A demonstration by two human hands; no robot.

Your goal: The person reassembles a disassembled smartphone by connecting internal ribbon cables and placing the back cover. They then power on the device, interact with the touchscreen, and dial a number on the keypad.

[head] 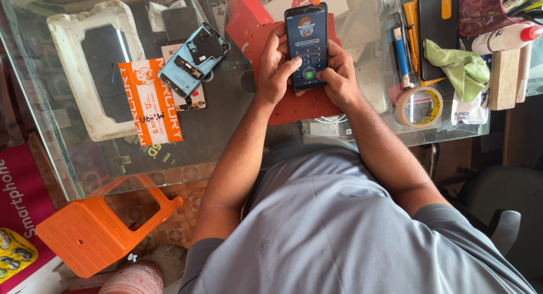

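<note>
Phone: upright, screen lit, held in both hands above a red mat on the glass table.
Left hand: wrapped around the phone's left edge, thumb on the lower screen.
Right hand: cupping the phone's lower right edge, thumb at the screen's bottom.
Left of the hands: an opened blue phone, an orange packet, a white foam tray.
Right of the hands: tape roll, green cloth, blue pen.
Under the table: orange stool.
</note>
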